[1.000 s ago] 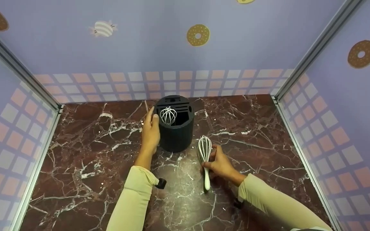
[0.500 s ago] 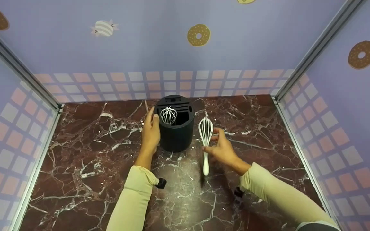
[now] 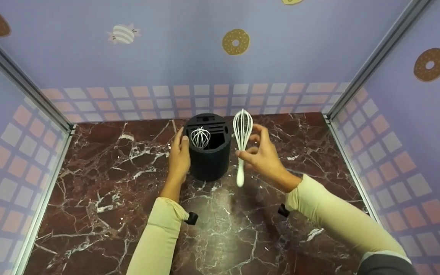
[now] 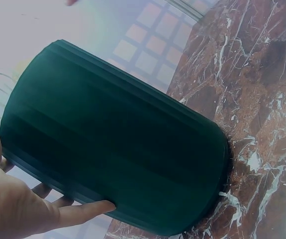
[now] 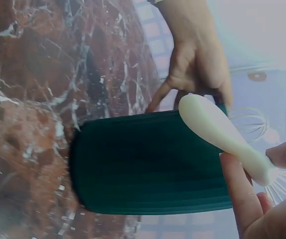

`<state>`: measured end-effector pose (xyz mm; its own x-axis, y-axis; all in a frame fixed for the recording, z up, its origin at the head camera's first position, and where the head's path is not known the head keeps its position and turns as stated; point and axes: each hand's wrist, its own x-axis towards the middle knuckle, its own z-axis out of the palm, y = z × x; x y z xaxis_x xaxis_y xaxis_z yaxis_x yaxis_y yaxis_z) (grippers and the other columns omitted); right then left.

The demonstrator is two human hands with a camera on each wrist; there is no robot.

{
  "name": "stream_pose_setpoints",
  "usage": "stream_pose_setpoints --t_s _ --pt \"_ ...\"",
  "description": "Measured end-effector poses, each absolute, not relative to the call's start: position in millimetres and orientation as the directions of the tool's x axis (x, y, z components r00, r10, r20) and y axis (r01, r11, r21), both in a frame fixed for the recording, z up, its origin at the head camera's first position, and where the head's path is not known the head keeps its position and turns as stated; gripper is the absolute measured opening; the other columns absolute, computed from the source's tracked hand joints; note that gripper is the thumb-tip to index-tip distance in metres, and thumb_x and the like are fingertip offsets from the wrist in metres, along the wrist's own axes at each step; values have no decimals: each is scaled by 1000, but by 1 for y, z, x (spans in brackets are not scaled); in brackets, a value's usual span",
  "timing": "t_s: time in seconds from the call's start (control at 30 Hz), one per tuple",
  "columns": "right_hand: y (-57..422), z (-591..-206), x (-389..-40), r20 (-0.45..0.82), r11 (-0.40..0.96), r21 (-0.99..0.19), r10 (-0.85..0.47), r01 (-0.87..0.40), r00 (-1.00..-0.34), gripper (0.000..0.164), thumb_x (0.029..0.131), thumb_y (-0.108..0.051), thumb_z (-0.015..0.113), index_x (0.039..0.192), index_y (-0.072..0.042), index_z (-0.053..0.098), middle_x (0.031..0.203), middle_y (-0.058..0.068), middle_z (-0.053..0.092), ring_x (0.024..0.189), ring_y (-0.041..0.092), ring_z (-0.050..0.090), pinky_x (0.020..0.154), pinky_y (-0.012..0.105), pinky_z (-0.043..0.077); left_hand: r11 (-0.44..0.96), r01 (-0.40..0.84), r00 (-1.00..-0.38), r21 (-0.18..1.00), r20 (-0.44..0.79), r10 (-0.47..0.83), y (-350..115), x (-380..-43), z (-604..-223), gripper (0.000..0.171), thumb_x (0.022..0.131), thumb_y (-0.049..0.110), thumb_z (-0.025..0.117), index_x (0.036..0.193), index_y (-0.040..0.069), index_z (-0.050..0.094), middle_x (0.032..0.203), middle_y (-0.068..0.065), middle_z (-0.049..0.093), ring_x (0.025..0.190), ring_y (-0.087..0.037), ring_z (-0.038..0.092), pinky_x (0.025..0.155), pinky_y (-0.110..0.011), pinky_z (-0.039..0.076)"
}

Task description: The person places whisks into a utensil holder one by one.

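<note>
A dark utensil holder [image 3: 210,164], round with a slotted top, stands upright on the marble-patterned surface; it looks green in both wrist views. My left hand [image 3: 179,158] rests against its left side, fingers and thumb spread along the wall near the rim. From the holder's front opening rises the wire head of one whisk [image 3: 200,138], its handle hidden inside. My right hand [image 3: 264,154] pinches a second whisk [image 3: 240,176] between thumb and fingers where handle meets wires. This white whisk is raised just right of the holder, wires up, its handle [image 5: 212,122] hanging downward.
Dark red marble-patterned surface [image 3: 120,214] spreads around the holder. A purple back wall [image 3: 181,57] with printed doughnuts and checks rises behind it, and side walls with metal edge strips [image 3: 351,172] border the surface left and right.
My right hand has lifted the second whisk off the surface and carried it forward and up, beside the holder's rim. My left hand, the holder and the whisk in it have stayed put.
</note>
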<state>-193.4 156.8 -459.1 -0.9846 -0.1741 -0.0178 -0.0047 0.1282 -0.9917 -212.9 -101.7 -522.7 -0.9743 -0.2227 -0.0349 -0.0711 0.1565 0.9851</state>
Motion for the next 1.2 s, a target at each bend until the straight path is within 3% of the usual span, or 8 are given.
stream_pose_setpoints --t_s 0.6,0.8,1.03,1.2 --pt "123 -411 -227 265 132 -950 -146 -285 -953 90 82 2 81 151 -19 26 120 13 62 88 28 71 64 43 64 162 -75 -972 984 -36 -231 -101 -214 -522 49 110 41 37 159 33 37 165 -6 34 152 -30 32 124 -51 28" --pt "108 -410 -241 328 109 -934 -117 -341 -937 88 84 0 80 151 -15 25 120 13 60 88 28 70 63 44 63 143 -73 -973 987 -39 -229 -101 -214 -522 49 110 39 38 159 32 37 165 -7 35 151 -29 33 125 -49 27" --pt "97 -417 -256 401 163 -896 -99 -412 -911 88 85 2 79 151 -16 24 122 15 61 93 26 70 85 36 61 134 -63 -974 989 -32 -223 -101 -214 -524 49 111 39 38 159 30 37 165 -7 35 150 -30 35 124 -50 29" --pt "91 -424 -262 427 192 -877 -111 -441 -898 86 85 1 78 150 -16 25 123 13 62 94 24 72 86 36 61 138 -56 -975 989 -25 -219 -102 -214 -524 49 111 39 37 159 30 37 165 -7 34 150 -30 34 123 -50 29"
